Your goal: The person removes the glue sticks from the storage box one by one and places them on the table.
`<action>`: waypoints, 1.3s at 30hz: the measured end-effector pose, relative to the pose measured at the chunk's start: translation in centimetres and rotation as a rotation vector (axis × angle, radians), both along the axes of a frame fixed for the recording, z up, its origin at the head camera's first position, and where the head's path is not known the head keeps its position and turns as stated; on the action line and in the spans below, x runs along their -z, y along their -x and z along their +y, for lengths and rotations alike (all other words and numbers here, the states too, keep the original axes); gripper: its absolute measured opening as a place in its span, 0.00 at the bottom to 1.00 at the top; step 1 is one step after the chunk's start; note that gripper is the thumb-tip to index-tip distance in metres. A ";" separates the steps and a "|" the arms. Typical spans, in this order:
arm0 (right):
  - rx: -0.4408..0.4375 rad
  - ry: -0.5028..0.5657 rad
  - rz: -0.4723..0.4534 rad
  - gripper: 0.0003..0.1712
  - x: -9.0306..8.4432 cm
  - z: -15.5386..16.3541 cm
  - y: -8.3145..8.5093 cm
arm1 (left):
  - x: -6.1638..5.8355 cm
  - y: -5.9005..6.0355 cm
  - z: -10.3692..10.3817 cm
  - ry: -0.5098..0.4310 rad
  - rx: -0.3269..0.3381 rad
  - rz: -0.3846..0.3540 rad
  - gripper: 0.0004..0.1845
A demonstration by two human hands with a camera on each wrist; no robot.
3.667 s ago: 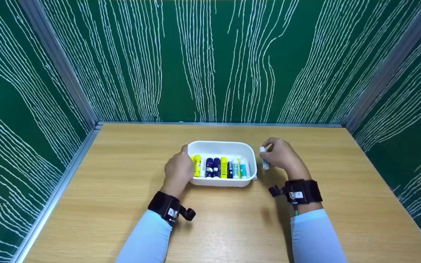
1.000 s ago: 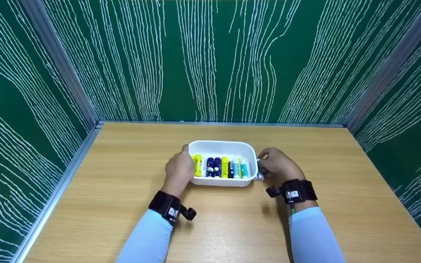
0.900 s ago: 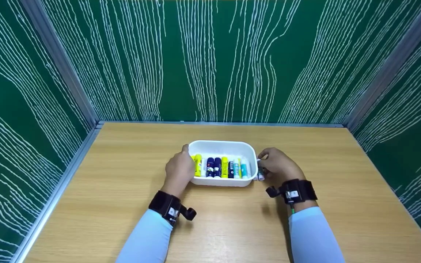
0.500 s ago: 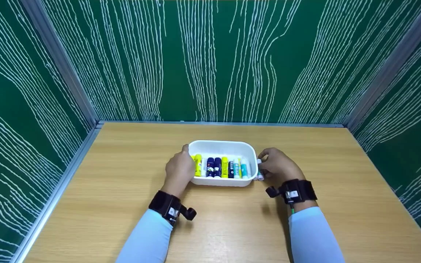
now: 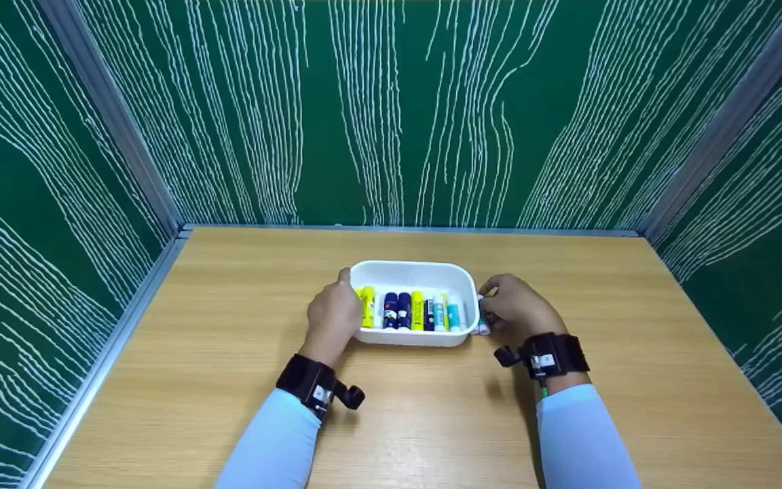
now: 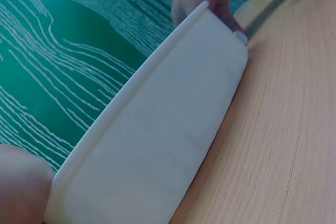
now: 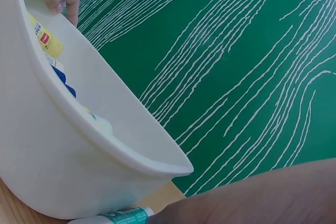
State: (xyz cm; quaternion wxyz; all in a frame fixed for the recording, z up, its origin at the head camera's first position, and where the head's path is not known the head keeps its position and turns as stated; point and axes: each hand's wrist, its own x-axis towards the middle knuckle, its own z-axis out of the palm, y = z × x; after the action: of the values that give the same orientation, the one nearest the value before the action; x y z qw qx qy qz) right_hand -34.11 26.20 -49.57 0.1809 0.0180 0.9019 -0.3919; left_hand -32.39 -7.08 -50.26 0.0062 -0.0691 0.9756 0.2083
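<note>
While the white tub (image 5: 410, 273) sits mid-bench (image 5: 228, 380), its left wall is gripped by the left hand (image 5: 332, 317), thumb hooked over the rim. A white-capped glue stick (image 5: 482, 324) is pinched by the right hand (image 5: 516, 307), lying on the bench just beside the tub's right wall. Coloured glue sticks (image 5: 410, 311) are lined up inside the tub.

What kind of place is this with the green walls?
Probably a small test booth, not a home. Green panels with white wavy lines close in a bare wooden table, and the only things there are a white tub of glue sticks.
</note>
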 end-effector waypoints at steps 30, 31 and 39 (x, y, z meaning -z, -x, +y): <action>-0.048 -0.188 0.241 0.27 -5.1 -5.2 -1.8 | 0.0 -0.2 0.1 -0.002 0.002 0.030 0.32; -0.055 -0.198 0.239 0.28 -4.9 -5.6 -1.9 | 0.0 -0.2 0.1 -0.003 0.001 0.028 0.32; -0.079 -0.257 0.227 0.31 -3.1 -8.1 -1.7 | 0.0 -0.1 0.0 -0.005 0.000 0.014 0.32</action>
State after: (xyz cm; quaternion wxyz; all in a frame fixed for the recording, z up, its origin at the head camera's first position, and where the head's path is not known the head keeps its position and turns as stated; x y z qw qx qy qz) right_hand -32.36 18.13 -46.50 0.0893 -0.0390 0.9592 -0.2654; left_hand -32.28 -7.06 -50.23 -0.0007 -0.0675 0.9751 0.2113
